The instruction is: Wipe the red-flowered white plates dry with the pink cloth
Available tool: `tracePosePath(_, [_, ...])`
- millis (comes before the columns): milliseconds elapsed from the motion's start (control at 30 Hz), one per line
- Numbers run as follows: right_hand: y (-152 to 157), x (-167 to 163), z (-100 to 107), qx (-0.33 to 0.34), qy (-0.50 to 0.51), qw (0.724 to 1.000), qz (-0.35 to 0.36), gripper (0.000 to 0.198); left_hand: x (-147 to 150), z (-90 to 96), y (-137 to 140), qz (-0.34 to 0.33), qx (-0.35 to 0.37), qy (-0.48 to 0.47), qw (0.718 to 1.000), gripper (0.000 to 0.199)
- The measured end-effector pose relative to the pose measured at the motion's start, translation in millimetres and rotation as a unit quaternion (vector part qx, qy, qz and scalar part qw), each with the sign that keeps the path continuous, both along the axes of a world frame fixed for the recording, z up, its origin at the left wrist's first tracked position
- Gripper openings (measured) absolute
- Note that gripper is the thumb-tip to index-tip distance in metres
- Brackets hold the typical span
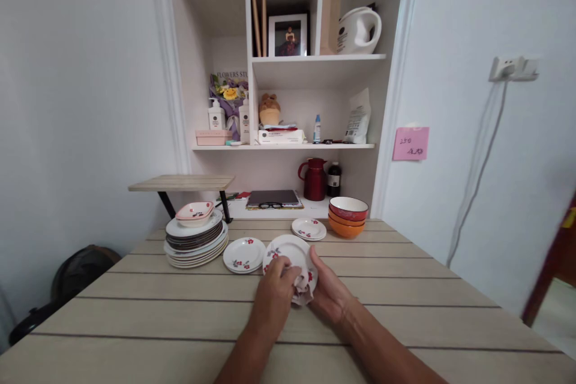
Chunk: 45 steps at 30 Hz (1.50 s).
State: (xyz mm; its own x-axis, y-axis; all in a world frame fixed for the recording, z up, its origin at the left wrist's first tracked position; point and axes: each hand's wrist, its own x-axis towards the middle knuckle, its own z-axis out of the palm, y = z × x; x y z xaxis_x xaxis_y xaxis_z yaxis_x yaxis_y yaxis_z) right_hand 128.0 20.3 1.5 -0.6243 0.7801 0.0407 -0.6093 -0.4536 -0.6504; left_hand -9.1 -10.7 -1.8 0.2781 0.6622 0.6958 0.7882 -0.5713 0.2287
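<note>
A white plate (288, 246) with red flowers is tilted up off the table between my hands. My right hand (330, 291) grips its right edge, the thumb over the rim and the fingers behind it. In my left hand (276, 288) is a crumpled pale cloth (302, 294), pressed against the face of the plate. The lower part of the plate is hidden by the cloth and my fingers. Just left of it lie matching flowered plates (245, 251), stacked. Behind it to the right is another small stack of flowered plates (309, 228).
A tall stack of plates (195, 246), topped by a square patterned bowl (194, 212), stands at the left by a small raised shelf (180, 182). Red and orange bowls (348, 216) are nested at the back right. Behind are a red jug (314, 180) and a laptop (273, 197) with glasses.
</note>
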Motion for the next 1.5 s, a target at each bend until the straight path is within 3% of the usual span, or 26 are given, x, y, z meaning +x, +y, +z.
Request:
tracePosePath(133, [-7.5, -9.4, -2.2, -0.015, -0.005, 1.0, 0.016, 0.061, -2.3, 1.2, -0.1, 0.046, 0.103, 0.028, 0.993, 0.037])
tracePosePath(267, [-13.4, -20.5, -5.2, -0.013, -0.025, 0.999, 0.016, 0.057, -11.6, 2.8, 0.9, 0.152, 0.166, 0.013, 0.974, 0.035])
tracePosePath(367, [-13.5, -23.2, -5.7, -0.007, -0.02, 1.0, 0.009, 0.058, -19.0, 4.7, 2.3, 0.218, 0.172, 0.008, 0.96, 0.033])
tracePosePath(500, [-7.6, -16.0, -2.3, -0.018, -0.011, 1.0, -0.019, 0.061, -22.1, 5.0, 3.7, 0.253, 0.144, 0.025, 0.956, 0.031])
tracePosePath(633, [-0.3, -2.0, 4.8, -0.005, 0.009, 0.998, -0.056, 0.062, -14.3, 1.3, 2.1, 0.238, 0.109, 0.028, 0.965, 0.032])
tracePosePath(867, [0.1, 3.7, 4.9, -0.002, -0.025, 0.998, -0.056, 0.06, 3.6, -4.6, -2.0, 0.099, 0.096, 0.078, 0.987, 0.031])
tracePosePath(933, [-3.9, -1.8, 3.8, -0.011, -0.021, 0.999, -0.044, 0.058, -0.2, -2.5, -1.2, 0.106, 0.111, 0.067, 0.986, 0.032])
tracePosePath(1067, [-9.1, -13.6, 2.1, -0.016, 0.004, 0.999, -0.034, 0.057, -17.3, 4.9, 1.5, 0.21, 0.143, -0.001, 0.967, 0.036])
tracePosePath(1167, [-6.3, -14.7, 1.3, -0.016, 0.004, 0.999, -0.034, 0.059, -25.2, 7.2, 4.0, 0.237, 0.141, -0.011, 0.961, 0.036])
tracePosePath(1333, [6.1, 2.7, 6.7, -0.003, 0.023, 0.996, -0.083, 0.059, -17.8, 0.7, 5.1, 0.223, 0.122, -0.006, 0.967, 0.035])
tracePosePath(1500, [11.2, 14.2, 8.9, 0.02, 0.046, 0.994, -0.1, 0.061, -4.4, -5.0, 1.5, 0.122, 0.099, 0.005, 0.988, 0.041])
